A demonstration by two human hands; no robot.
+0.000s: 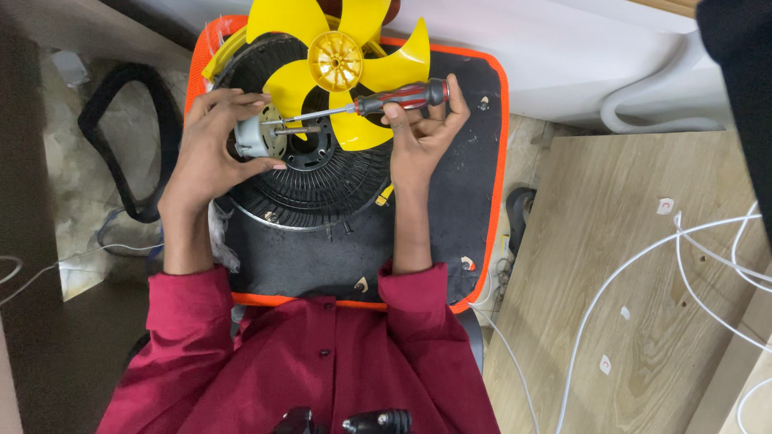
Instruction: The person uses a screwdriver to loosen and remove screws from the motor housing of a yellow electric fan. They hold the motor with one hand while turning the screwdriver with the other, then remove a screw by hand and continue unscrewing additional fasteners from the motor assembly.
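The right hand reaches up from a dark red sleeve, wrist straight, fingers curled and pinched round the red-and-black handle of a slim metal-shafted screwdriver. The tool lies nearly level — its long axis runs from about 2 o'clock at the handle to 8 o'clock at the tip, which points left at the small grey metal motor. The left hand comes up alongside, palm cupped, thumb below and fingers arched over the top, gripping that motor on its left side. The motor's short shaft points right, towards the screwdriver tip.

Under both hands sits a round black wire fan guard, lying flat on a black cushioned seat with orange edging. At 12 o'clock from the hands, a bright yellow plastic fan blade rests over the guard's far edge, hub upward. At 3 o'clock — well apart — thin white cables trail across a pale wooden board.
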